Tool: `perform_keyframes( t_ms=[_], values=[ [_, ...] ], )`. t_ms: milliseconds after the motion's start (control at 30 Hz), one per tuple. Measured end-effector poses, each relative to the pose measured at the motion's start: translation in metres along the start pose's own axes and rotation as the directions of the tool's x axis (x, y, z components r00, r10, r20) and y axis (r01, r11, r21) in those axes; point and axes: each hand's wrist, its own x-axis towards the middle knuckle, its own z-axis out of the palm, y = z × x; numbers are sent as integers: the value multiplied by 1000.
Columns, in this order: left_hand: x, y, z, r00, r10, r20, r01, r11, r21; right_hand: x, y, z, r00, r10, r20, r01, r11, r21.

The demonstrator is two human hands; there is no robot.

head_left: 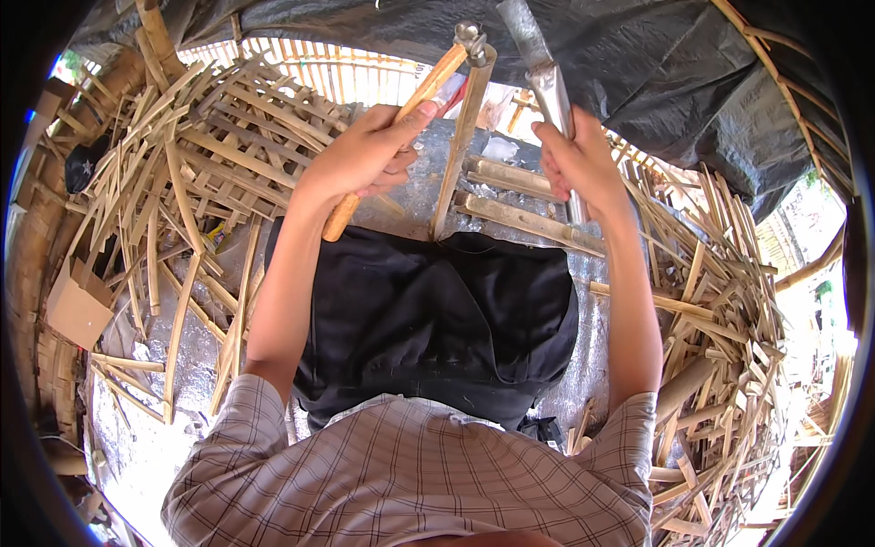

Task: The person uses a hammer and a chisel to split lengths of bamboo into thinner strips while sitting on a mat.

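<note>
Hands apart, each clasped on a tool above the black-trousered lap (437,310). The left hand (360,150) grips the wooden handle of a ball-peen hammer (437,77), its metal head raised toward the upper centre. The right hand (583,159) is closed around a metal-handled blade (549,89), tilted with its flat end uppermost. Between the hands, a bamboo slat (463,146) rises from near the lap, its upper end next to the hammer head; contact there cannot be determined. Bamboo crosspieces (524,219) lie right of the slat; piles of split bamboo strips (720,328) flank the person.
</note>
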Motion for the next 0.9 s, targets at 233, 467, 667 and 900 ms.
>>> perform_keyframes(
  t_ms=[233, 467, 667, 900],
  values=[
    [-1, 1, -3, 1000, -7, 3, 7, 1000, 18, 11, -12, -25, 996, 34, 77, -4, 933, -359],
    [1, 0, -6, 1000, 1, -1, -1, 999, 39, 17, -32, -38, 991, 21, 130, 44, 879, -475],
    [1, 1, -10, 1000, -6, 10, 5, 999, 54, 21, -44, -45, 993, -100, 63, 117, 892, -437],
    [0, 6, -8, 1000, -12, 25, 10, 998, 62, 40, -21, -41, 968, -232, -100, 180, 910, -373]
  ],
)
